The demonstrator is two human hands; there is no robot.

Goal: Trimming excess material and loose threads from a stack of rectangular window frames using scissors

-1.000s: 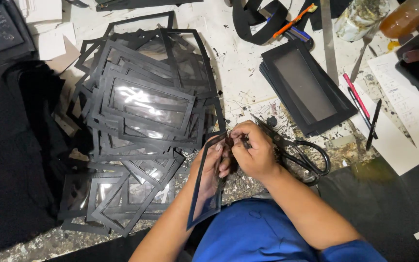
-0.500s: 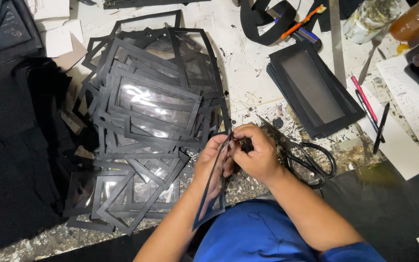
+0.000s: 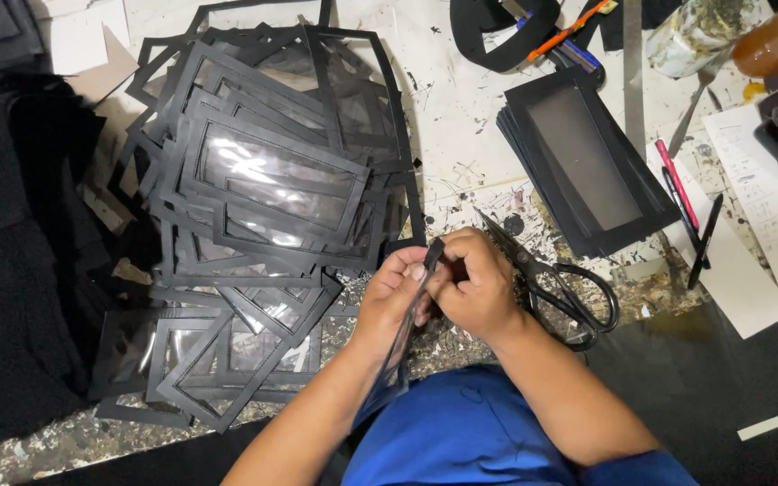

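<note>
My left hand [image 3: 392,297] and my right hand [image 3: 476,288] meet over the table's front edge. Both pinch one black card frame with a clear film window [image 3: 395,369], held edge-on and upright, its lower end hanging toward my blue shirt. My fingertips press along its top end. Just left of my hands spreads a large loose heap of the same black window frames [image 3: 263,198], overlapping at many angles. Black-handled scissors [image 3: 556,288] lie shut on the table right beside my right hand.
A neat stack of black frames [image 3: 587,162] lies at the upper right. Pens [image 3: 682,193], a metal ruler [image 3: 634,63], white paper sheets [image 3: 758,225], a tape roll [image 3: 497,36] and jars crowd the right side. Black sheet material [image 3: 11,270] covers the left. The table top [image 3: 461,117] is paint-flecked.
The view has shifted slightly, with the heap and my hands sitting a little higher in frame. My hands have kept hold of the same frame, fingers working along its top end.
</note>
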